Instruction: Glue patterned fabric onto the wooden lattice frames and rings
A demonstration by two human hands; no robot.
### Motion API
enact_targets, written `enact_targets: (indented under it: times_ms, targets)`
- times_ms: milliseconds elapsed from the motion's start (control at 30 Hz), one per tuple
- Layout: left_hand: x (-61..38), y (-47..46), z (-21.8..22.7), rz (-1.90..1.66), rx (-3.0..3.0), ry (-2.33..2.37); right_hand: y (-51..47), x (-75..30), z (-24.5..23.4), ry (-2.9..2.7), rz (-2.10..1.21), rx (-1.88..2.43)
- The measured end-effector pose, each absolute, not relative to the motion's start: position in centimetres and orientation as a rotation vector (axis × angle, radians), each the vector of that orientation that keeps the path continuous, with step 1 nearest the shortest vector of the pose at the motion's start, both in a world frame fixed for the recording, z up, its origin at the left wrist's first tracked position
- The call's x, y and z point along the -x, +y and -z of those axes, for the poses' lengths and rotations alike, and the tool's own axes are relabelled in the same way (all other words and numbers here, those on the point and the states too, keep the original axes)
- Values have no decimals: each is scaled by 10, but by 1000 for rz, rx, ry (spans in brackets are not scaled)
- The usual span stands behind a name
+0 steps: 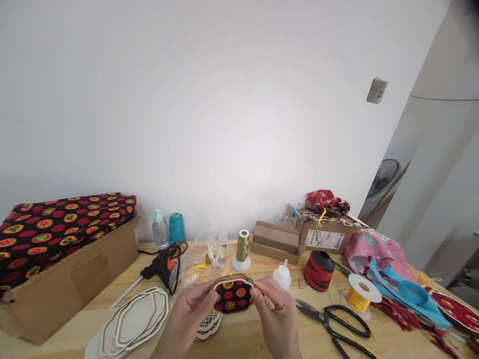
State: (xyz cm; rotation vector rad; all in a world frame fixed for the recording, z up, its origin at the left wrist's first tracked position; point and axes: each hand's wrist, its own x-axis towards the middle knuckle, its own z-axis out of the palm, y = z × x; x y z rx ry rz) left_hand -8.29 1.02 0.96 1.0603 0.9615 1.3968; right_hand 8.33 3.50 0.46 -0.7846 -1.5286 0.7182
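Note:
Both my hands hold a small scalloped wooden piece covered in black fabric with red and orange dots [234, 295] above the wooden table [247, 334]. My left hand [189, 316] pinches its left edge, fingers closed on it. My right hand [275, 311] grips its right edge with thumb and fingers. Under the piece lie pale lattice-cut wooden shapes [210, 323]. A small white glue bottle [282, 275] stands just behind my right hand.
A stack of pale wooden frame cut-outs [130, 324] lies left, beside a glue gun [164, 267]. Black scissors [333, 321], a yellow thread spool [359, 294], a red-black spool [318, 270] and blue ribbon [402, 289] sit right. A cardboard box with patterned fabric [56, 234] stands far left.

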Motion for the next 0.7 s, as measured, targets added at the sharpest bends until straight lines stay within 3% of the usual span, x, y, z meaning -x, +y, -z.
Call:
enact_targets:
  times_ms: [300,700]
  targets:
    - [89,10,-4,-1361,-1166,909,32,-85,-6,-1576,-593,746]
    - [85,10,-2,-1381,-1065,937,37,-82,-2,-1483,-887,799]
